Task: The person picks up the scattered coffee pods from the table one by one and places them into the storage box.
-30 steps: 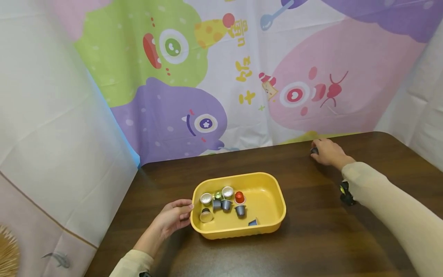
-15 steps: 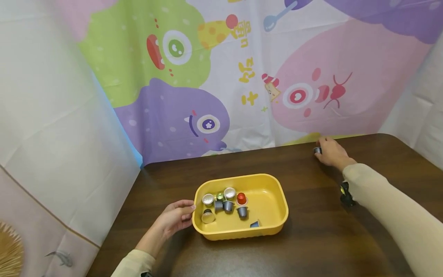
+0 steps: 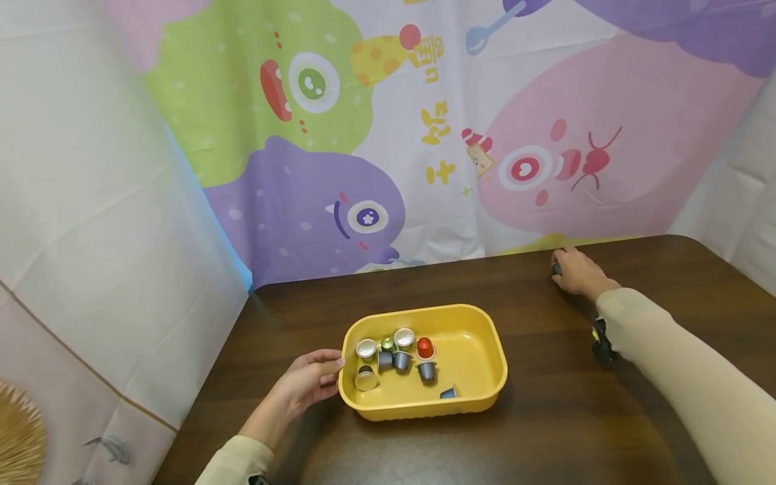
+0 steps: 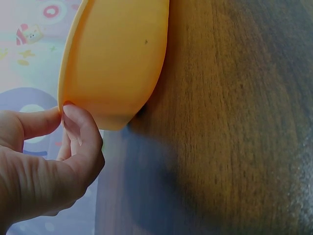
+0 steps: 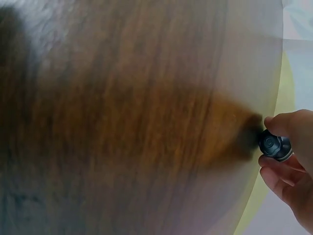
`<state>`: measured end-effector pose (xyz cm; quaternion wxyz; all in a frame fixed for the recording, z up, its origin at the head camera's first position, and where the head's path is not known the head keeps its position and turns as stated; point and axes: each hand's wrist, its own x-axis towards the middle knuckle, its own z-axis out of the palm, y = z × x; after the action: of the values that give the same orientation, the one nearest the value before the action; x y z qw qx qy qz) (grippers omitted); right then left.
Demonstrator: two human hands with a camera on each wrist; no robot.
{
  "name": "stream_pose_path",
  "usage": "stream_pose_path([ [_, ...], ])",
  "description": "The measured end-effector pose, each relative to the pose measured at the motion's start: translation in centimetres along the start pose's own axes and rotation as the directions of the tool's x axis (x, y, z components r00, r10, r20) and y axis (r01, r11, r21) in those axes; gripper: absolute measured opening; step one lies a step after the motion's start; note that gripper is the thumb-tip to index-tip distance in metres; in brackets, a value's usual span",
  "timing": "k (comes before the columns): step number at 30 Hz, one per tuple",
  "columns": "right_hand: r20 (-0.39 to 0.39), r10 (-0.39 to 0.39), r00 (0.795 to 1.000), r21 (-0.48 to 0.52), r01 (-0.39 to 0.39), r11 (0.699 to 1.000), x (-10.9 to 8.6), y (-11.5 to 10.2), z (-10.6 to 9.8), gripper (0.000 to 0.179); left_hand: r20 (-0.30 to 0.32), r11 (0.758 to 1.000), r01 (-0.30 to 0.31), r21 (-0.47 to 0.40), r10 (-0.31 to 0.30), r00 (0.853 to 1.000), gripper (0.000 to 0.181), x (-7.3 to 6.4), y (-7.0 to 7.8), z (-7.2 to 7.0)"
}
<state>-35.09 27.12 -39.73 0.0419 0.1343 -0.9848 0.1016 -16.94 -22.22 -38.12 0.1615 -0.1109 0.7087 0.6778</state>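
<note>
My left hand (image 3: pixel 312 380) pinches the left rim of a yellow plastic tray (image 3: pixel 485 343), thumb on the inner side and fingers outside, as the left wrist view (image 4: pixel 63 161) shows. Inside the tray lie several coffee capsules: a red one (image 3: pixel 426 347), a small green one (image 3: pixel 388 344), dark grey ones (image 3: pixel 427 372) and a blue one (image 3: pixel 449 393) by the front wall. Far off at the table's back edge, my right hand (image 3: pixel 577 273) pinches a dark grey coffee capsule (image 5: pixel 275 145) between thumb and fingers, close over the tabletop.
The dark wooden table (image 3: pixel 545 417) carries the tray near its middle. A cartoon-print curtain (image 3: pixel 448 135) hangs right behind its back edge, and white cloth (image 3: pixel 109 168) hangs on the left side.
My right hand has turned slightly around the grey capsule and come a little nearer. The left hand keeps its hold on the tray rim; the whole view has shifted slightly.
</note>
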Motion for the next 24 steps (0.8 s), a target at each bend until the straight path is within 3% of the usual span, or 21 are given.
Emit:
stream_pose_path([
  [9, 0.000, -0.029, 1.000, 0.003, 0.029, 1.000, -0.5, 0.0, -0.1, 0.031, -0.007, 1.000, 0.004, 0.010, -0.004, 1.000, 0.036, 0.0, 0.0, 0.1],
  [24, -0.086, -0.188, 0.978, -0.019, 0.187, 0.982, -1.7, -1.3, 0.6, 0.027, -0.004, 1.000, 0.005, 0.007, -0.005, 1.000, 0.034, -0.1, 0.1, 0.1],
])
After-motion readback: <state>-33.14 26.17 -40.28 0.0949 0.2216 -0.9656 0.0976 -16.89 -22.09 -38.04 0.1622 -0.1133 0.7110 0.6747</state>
